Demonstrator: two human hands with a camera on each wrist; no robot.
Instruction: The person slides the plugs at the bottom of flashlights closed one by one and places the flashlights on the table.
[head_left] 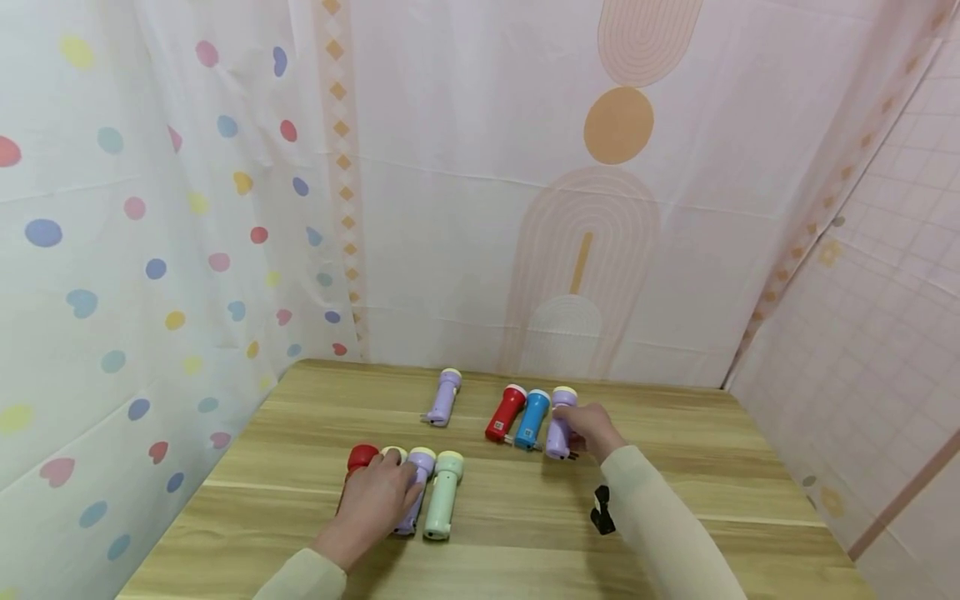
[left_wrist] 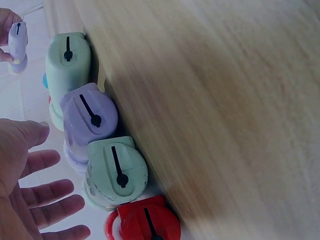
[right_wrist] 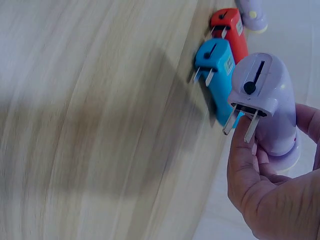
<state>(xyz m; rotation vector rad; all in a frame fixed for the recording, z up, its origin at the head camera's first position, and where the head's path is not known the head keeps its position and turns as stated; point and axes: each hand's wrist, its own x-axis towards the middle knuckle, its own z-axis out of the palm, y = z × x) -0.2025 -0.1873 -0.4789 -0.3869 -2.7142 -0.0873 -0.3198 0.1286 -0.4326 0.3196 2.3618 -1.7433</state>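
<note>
Four cylindrical plastic flashlights (left_wrist: 90,117) (red, pale green, purple, pale green) lie in a row on the wood-grain bench (head_left: 525,525), left hand (head_left: 378,493) over them, fingers spread. Right hand (head_left: 594,429) grips a purple plastic flashlight (right_wrist: 275,117), just beside a blue plastic flashlight (head_left: 532,419).

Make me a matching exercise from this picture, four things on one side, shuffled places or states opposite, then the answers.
1. blue flashlight
2. right hand
3. left hand
4. small black object

A. holding a purple flashlight
B. lying beside the right sleeve
C. between a red flashlight and the purple flashlight
D. over the nearer row of flashlights

Pairs: 1-C, 2-A, 3-D, 4-B
</note>
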